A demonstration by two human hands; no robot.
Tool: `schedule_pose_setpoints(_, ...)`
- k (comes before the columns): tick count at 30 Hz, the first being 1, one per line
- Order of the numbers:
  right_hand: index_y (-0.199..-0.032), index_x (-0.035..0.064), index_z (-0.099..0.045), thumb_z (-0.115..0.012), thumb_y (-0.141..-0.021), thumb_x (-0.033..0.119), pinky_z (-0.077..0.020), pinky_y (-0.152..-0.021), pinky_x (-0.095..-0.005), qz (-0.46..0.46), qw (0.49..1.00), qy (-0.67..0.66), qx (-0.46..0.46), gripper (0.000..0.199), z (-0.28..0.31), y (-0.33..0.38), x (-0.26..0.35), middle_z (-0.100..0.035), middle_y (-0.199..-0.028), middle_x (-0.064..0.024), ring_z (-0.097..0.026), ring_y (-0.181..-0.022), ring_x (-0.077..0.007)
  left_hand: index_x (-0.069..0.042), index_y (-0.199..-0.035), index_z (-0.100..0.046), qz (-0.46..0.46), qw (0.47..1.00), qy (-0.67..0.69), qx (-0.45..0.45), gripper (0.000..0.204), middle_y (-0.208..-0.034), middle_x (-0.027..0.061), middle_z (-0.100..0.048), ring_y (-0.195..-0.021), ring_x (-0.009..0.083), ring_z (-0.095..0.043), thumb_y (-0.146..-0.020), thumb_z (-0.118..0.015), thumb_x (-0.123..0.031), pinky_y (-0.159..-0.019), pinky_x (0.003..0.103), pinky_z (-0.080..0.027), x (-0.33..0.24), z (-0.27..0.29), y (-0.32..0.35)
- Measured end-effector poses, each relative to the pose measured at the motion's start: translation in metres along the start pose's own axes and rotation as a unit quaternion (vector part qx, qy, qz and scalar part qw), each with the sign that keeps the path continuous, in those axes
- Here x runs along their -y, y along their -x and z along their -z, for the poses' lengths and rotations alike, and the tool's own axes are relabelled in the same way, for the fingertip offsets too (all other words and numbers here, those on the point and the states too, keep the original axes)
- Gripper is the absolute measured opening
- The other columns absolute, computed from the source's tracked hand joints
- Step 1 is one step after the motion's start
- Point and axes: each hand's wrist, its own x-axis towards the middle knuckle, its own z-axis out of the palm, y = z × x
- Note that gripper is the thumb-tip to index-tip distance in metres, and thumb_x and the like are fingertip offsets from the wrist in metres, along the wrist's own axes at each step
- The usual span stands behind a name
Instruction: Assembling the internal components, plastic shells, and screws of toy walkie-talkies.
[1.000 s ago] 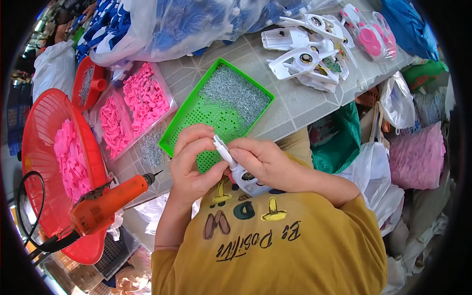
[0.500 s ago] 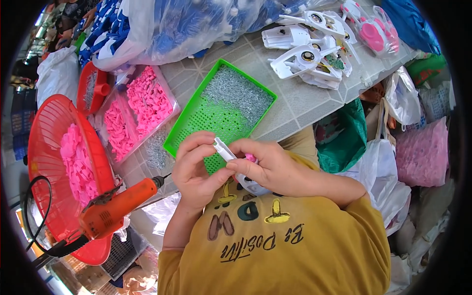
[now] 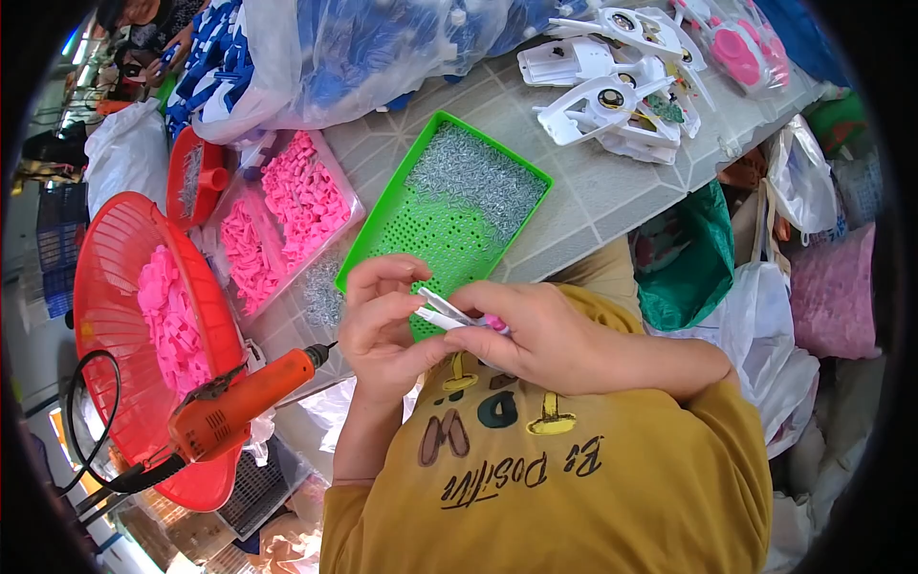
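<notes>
In front of my chest I hold a narrow white plastic part [image 3: 442, 314], its far end showing two thin prongs or edges with a gap between them. My right hand [image 3: 555, 335] closes round its near end, thumb and fingers pressed together, and a small pink piece [image 3: 496, 323] pokes out there. Curled fingers and the thumb of my left hand [image 3: 382, 330] meet the other end. Just beyond the hands a green perforated tray [image 3: 421, 225] holds a heap of small silvery screws [image 3: 478, 177]. The rest of the white part is hidden by my right hand.
An orange power screwdriver [image 3: 244, 397] points at my left hand, in front of a red basket [image 3: 110, 277] of pink parts. Beyond are boxed pink pieces [image 3: 301, 191], a red scoop [image 3: 198, 187] and bagged blue parts [image 3: 373, 57]. White housings [image 3: 607, 100] lie far right. A co-worker's hand shows far left.
The white part has turned in my hands, so its split end now shows as two edges. My left fingers have shifted slightly along it. The whole view has moved a little.
</notes>
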Motion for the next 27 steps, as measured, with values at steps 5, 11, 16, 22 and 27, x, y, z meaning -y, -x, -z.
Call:
schedule_pose_setpoints(5,-0.111,0.0041,-0.061,-0.067,-0.092,0.03,-0.0512,-0.065,-0.0473,0.012,1.0,0.027,0.008,0.033,0.002,0.002,0.001,-0.066,-0.085,-0.0199,-0.066,-0.077,-0.0404,-0.011,-0.113,-0.066,0.0,1.0,0.018,-0.001,0.051,-0.127,0.0138,-0.049,-0.114,0.0316,-0.054,-0.069,-0.088,-0.004,-0.098,0.045,-0.046,0.0,0.0,0.001)
schedule_pose_setpoints(11,-0.11,0.0046,-0.06,-0.07,-0.088,0.027,-0.0516,-0.068,-0.0478,0.021,1.0,0.012,0.0,0.033,0.0,0.001,-0.003,-0.066,-0.086,-0.0207,-0.065,-0.08,-0.0404,-0.011,-0.112,-0.065,0.022,1.0,0.019,-0.007,0.049,-0.121,0.013,-0.05,-0.112,0.0305,-0.055,-0.069,-0.088,-0.004,-0.095,0.043,-0.048,-0.001,0.001,0.003)
schedule_pose_setpoints(16,-0.109,0.0047,-0.059,-0.068,-0.088,0.025,-0.0512,-0.068,-0.0484,0.014,1.0,0.003,0.004,0.031,0.002,0.001,-0.003,-0.065,-0.086,-0.0207,-0.065,-0.081,-0.0409,-0.009,-0.111,-0.065,0.026,0.999,0.038,-0.001,0.045,-0.114,0.0116,-0.05,-0.108,0.0293,-0.056,-0.072,-0.085,-0.002,-0.091,0.04,-0.049,0.0,0.001,0.002)
schedule_pose_setpoints(22,-0.11,0.0044,-0.059,-0.065,-0.091,0.022,-0.0508,-0.067,-0.0489,0.023,1.0,-0.001,0.002,0.027,0.002,0.001,-0.004,-0.065,-0.084,-0.0198,-0.064,-0.08,-0.041,-0.002,-0.107,-0.063,0.051,0.996,0.071,-0.021,0.032,-0.114,0.0115,-0.05,-0.105,0.0278,-0.056,-0.078,-0.074,0.006,-0.09,0.038,-0.049,-0.008,-0.006,-0.003)
schedule_pose_setpoints(27,-0.108,0.0038,-0.06,-0.063,-0.093,0.021,-0.0509,-0.066,-0.0479,0.024,1.0,0.002,-0.012,0.023,0.0,0.0,-0.002,-0.065,-0.083,-0.0191,-0.065,-0.078,-0.0404,-0.003,-0.118,-0.053,0.071,0.993,0.09,-0.032,0.04,-0.113,0.0141,-0.051,-0.1,0.0249,-0.058,-0.082,-0.065,0.011,-0.085,0.037,-0.05,-0.01,-0.013,-0.003)
